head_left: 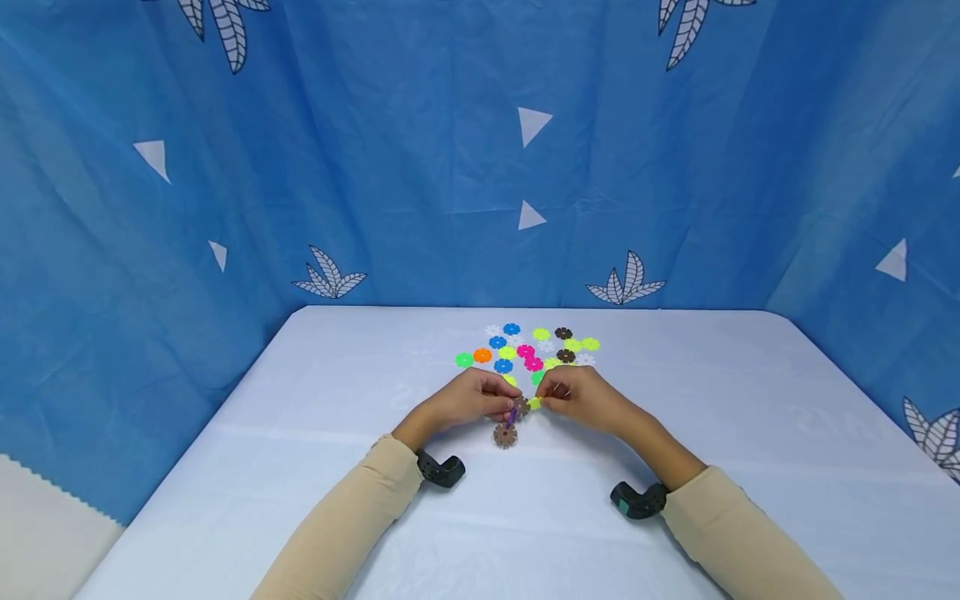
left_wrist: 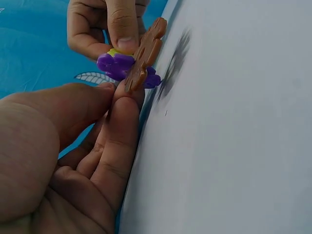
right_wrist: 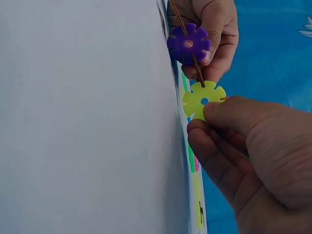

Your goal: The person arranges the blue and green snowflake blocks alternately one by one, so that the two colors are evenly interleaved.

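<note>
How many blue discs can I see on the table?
3, in the loose pile: far blue disc, middle blue disc, near blue disc by the left hand. It and the right hand may hide more.

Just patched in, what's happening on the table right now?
A person is working with snowflake-shaped plastic discs over a white table. The left hand pinches a small cluster of a brown disc slotted with a purple disc. The right hand pinches a yellow-green disc, which sits edge-on against the brown one. Another brown disc lies on the table just below the hands, and a pile of loose coloured discs lies behind them.
</note>
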Tool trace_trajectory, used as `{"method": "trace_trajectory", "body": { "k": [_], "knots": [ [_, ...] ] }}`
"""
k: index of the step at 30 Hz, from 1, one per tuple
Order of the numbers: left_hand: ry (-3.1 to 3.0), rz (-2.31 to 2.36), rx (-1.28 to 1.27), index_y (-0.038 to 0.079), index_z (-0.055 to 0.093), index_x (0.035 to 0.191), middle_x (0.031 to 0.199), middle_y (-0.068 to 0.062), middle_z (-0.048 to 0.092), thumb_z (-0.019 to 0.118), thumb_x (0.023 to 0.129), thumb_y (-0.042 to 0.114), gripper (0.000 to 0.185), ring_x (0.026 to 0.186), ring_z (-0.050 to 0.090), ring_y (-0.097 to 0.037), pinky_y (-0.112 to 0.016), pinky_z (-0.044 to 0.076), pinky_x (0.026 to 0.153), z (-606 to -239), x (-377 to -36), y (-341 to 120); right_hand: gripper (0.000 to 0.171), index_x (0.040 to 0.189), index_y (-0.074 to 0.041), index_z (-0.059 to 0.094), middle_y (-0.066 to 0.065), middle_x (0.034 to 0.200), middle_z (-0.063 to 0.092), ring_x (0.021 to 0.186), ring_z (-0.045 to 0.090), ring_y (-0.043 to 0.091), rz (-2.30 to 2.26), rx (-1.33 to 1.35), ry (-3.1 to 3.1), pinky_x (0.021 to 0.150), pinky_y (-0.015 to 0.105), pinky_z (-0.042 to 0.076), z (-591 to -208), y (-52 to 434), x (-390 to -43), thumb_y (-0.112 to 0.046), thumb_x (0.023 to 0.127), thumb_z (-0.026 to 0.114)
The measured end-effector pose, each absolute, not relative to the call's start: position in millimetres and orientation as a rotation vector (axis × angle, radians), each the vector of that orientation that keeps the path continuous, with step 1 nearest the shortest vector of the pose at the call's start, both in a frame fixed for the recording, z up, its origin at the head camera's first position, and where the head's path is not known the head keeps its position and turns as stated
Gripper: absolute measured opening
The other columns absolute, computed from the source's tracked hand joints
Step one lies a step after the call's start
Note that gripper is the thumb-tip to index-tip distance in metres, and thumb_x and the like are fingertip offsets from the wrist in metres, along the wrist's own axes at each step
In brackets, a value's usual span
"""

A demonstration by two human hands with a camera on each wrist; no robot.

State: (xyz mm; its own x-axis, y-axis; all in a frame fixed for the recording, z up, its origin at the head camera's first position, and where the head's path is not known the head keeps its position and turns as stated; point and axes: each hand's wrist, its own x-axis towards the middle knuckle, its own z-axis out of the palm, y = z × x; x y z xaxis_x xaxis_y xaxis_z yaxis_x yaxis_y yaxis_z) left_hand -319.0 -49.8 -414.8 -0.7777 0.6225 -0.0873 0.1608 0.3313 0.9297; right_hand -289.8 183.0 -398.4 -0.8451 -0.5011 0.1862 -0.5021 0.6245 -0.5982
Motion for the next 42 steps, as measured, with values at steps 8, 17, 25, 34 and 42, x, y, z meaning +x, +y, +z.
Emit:
{"method": "trace_trajectory", "body": {
  "k": [8, 17, 25, 34, 42],
  "knots": [
    [2.176, 1.471, 0.629, 0.014, 0.071, 0.103, 0.096, -0.003, 0.071, 0.065, 0.084, 0.014, 0.02, 0.073, 0.065, -0.008, -0.026, 0.054, 0.071, -412.6, -316.3, -51.2, 0.008, 0.082, -0.018, 0.067, -0.006, 0.08, 0.066, 0.071, 0.059, 0.006, 1.034, 0.915, -2.785, 0.065, 0.019, 0.051, -400.1, 180.9, -290.2, -0.01, 0.08, 0.069],
    [2.169, 1.489, 0.606, 0.013, 0.071, 0.101, 0.096, -0.003, 0.071, 0.066, 0.083, 0.015, 0.019, 0.072, 0.066, -0.01, -0.027, 0.055, 0.071, -416.2, -316.8, -49.7, 0.006, 0.082, -0.017, 0.067, -0.005, 0.082, 0.066, 0.071, 0.057, 0.005, 1.016, 0.972, -2.768, 0.065, 0.019, 0.05, -402.1, 180.0, -289.6, -0.011, 0.08, 0.069],
    [2.131, 1.51, 0.608, 0.01, 0.07, 0.103, 0.097, -0.006, 0.07, 0.065, 0.084, 0.014, 0.02, 0.073, 0.065, -0.009, -0.027, 0.054, 0.072, -418.0, -317.4, -49.6, 0.008, 0.083, -0.018, 0.068, -0.004, 0.081, 0.066, 0.069, 0.056, 0.007, 1.019, 0.956, -2.788, 0.065, 0.019, 0.05, -399.8, 179.1, -288.1, -0.011, 0.08, 0.069],
    [2.128, 1.449, 0.664, 0.012, 0.068, 0.104, 0.1, -0.004, 0.069, 0.062, 0.086, 0.015, 0.019, 0.076, 0.064, -0.009, -0.027, 0.054, 0.074, -418.5, -320.3, -48.8, 0.012, 0.087, -0.02, 0.066, -0.009, 0.086, 0.065, 0.078, 0.06, 0.006, 0.997, 0.937, -2.839, 0.071, 0.019, 0.051, -398.8, 183.3, -290.6, -0.011, 0.08, 0.069],
    [2.133, 1.435, 0.669, 0.015, 0.068, 0.104, 0.101, -0.001, 0.068, 0.061, 0.087, 0.016, 0.018, 0.079, 0.064, -0.01, -0.026, 0.053, 0.076, -419.4, -320.1, -48.5, 0.012, 0.093, -0.016, 0.066, -0.003, 0.092, 0.067, 0.085, 0.059, 0.012, 0.96, 0.684, -2.919, 0.074, 0.026, 0.051, -394.8, 204.8, -304.1, -0.011, 0.083, 0.066]
  ]
}}
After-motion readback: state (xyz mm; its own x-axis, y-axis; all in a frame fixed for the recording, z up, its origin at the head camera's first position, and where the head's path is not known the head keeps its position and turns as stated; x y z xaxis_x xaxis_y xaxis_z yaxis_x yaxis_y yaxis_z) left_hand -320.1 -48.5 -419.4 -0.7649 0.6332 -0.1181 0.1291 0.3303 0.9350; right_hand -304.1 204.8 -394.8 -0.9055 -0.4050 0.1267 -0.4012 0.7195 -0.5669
